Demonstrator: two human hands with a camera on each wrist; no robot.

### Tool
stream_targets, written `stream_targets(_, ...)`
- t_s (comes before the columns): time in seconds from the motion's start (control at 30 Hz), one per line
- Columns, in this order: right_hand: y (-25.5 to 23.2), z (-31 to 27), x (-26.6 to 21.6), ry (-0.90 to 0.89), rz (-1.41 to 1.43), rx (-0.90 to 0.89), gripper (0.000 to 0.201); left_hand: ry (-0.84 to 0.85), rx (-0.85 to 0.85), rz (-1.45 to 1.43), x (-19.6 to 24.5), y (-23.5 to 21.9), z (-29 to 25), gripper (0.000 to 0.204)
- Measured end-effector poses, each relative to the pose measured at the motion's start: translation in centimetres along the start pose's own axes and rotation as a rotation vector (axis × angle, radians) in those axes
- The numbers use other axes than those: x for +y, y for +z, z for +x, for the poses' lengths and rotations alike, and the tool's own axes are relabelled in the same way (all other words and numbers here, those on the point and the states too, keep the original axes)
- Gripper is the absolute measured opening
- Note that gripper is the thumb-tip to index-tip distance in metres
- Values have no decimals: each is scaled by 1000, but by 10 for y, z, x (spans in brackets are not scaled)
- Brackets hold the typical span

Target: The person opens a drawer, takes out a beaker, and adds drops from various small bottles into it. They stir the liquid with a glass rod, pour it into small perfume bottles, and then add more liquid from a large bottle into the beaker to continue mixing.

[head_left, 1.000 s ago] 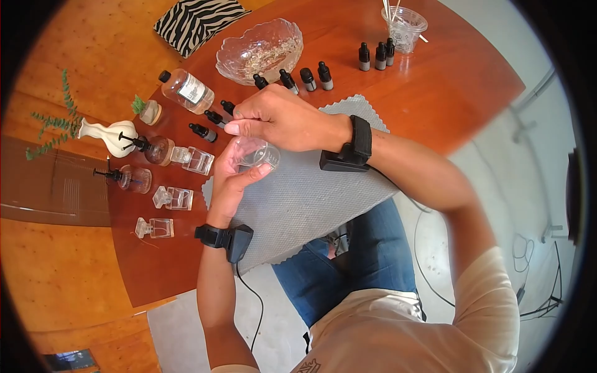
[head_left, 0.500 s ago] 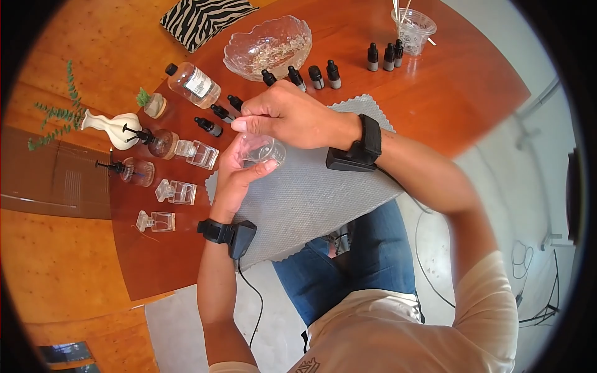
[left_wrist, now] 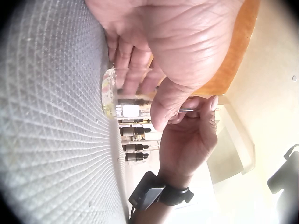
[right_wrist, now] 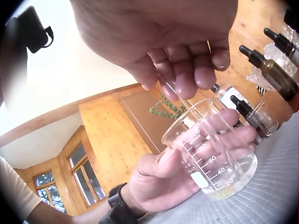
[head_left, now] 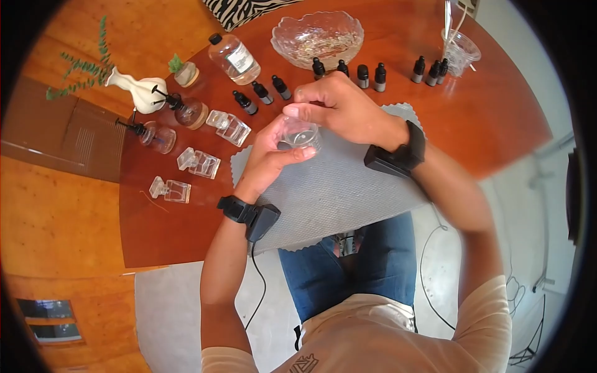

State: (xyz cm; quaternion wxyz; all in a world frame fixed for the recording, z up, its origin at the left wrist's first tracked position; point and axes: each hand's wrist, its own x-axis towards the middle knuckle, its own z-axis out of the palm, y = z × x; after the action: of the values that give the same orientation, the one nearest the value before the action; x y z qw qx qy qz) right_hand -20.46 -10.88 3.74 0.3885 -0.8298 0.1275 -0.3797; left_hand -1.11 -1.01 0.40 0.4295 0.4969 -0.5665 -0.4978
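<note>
My left hand (head_left: 268,158) holds a clear glass beaker (right_wrist: 219,175) with white volume marks, thumb on one side and fingers round the other. A little clear liquid lies at its bottom, and it stands tilted in the right wrist view, low over the grey textured mat (head_left: 336,193). Above the rim, my right hand (head_left: 357,115) pinches a thin glass stirring rod (left_wrist: 187,110) between thumb and fingertips. The rod reaches down into the beaker.
Several black-capped dropper bottles (head_left: 262,92) line the table behind the hands. Square glass perfume bottles (head_left: 202,163) stand at left, near pump bottles (head_left: 158,137) and a white vase (head_left: 146,93). Farther back are a large labelled bottle (head_left: 236,60), a glass bowl (head_left: 317,40) and a plastic cup (head_left: 460,53) with sticks.
The head view has turned, so the table and both hands appear farther right. The left hand keeps hold of the beaker, and the right hand stays over its rim with the rod.
</note>
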Motion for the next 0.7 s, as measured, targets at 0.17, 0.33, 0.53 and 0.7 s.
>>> stream_targets(0.17, -1, 0, -4, 43, -6, -17, 43, 32, -8, -23, -4, -1, 2, 68)
stream_targets(0.33, -1, -1, -4, 40, -7, -21, 44, 38, -9, 10, -3, -1, 2, 67)
stream_targets(0.53, 0, -1, -3, 26, -19, -26, 43, 31, 1, 14, -3, -1, 2, 67)
stream_targets(0.7, 1, -1, -4, 9, -7, -19, 41, 17, 1, 1, -2, 0, 1, 68)
